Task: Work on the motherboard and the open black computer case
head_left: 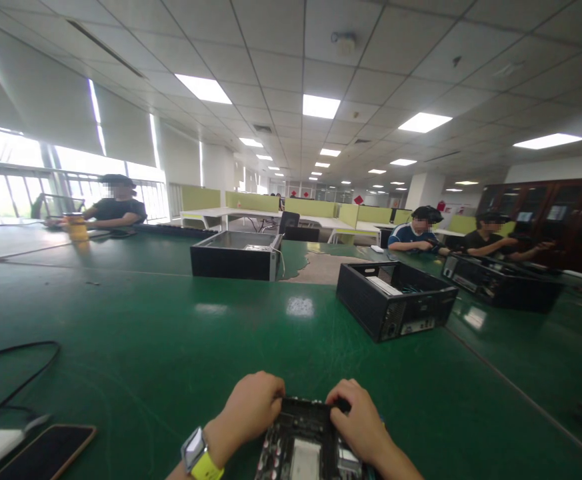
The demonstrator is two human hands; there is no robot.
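Observation:
A dark computer circuit board (301, 423), with a pale rectangular part in its middle and small components along its sides, is at the bottom of the head view; its near end is cut off by the frame. My left hand (251, 403), with a watch on a yellow strap at the wrist, has its fingers curled at the board's far left corner. At the far right corner, my right hand (361, 420) pinches the edge between thumb and fingers. Both sets of fingertips are partly hidden. Green tabletop (161, 353) surrounds the board.
Open black computer cases stand ahead: one in the middle (233, 260), one right of it (395, 297), another farther right (503, 283). A phone (53, 450) and a black cable (25, 380) lie at left. Several people sit across the table, and a jar (75, 228) stands far left.

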